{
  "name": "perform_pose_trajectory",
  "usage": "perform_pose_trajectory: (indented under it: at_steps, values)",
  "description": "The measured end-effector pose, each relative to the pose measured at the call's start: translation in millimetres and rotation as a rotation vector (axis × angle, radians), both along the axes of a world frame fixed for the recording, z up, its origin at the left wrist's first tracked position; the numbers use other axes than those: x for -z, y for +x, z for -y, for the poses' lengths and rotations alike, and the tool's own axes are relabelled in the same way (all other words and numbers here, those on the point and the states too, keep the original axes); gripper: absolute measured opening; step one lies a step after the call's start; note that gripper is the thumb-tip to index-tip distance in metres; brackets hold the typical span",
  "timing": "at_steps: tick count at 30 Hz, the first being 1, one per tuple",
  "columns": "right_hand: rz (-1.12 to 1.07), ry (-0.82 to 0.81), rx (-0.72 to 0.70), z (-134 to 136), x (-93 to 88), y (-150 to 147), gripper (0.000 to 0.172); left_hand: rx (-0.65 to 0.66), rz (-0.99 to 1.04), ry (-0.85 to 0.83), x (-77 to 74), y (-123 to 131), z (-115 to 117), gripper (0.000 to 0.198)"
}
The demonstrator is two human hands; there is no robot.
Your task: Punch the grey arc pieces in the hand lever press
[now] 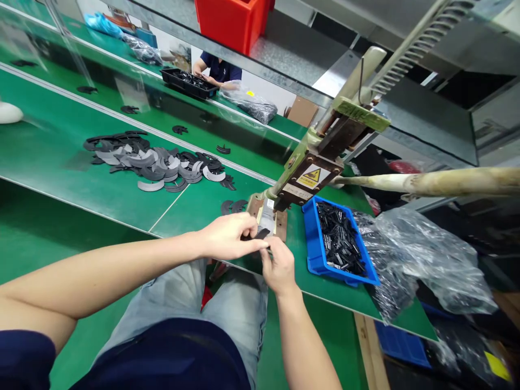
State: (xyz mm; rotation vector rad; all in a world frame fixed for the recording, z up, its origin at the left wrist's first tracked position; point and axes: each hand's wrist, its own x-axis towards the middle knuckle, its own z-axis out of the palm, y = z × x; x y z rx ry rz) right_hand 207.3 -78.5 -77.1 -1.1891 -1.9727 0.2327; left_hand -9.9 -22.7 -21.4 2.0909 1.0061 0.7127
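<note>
In front of the press base, my left hand point(233, 235) is closed around a dark curved plastic piece point(262, 233), with its thumb stretched toward my right hand. My right hand point(279, 265) pinches at the near end of that piece, its fingertips meeting the left thumb. Whatever small part lies between the right fingertips is hidden. Just beyond both hands rises a green lever press point(311, 157) with a yellow warning label. Two dark curved pieces point(233, 206) lie left of its base. Right of the press, a blue bin point(312, 244) holds many small black parts.
A heap of grey and black curved pieces point(154, 162) spreads over the green table point(122, 200) at left. The press's long handle point(430, 183) reaches right. Clear plastic bags point(426, 254) sit beside the bin. A red bin point(227, 24) stands on a shelf; a co-worker point(221, 70) sits across.
</note>
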Motion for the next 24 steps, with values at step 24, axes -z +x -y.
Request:
perform_pose_trajectory:
  at_steps: [24]
  values:
    - [0.029, 0.214, -0.057, 3, 8.9, 12, 0.030, 0.033, 0.313, -0.565, 19.3, 12, -9, 0.053]
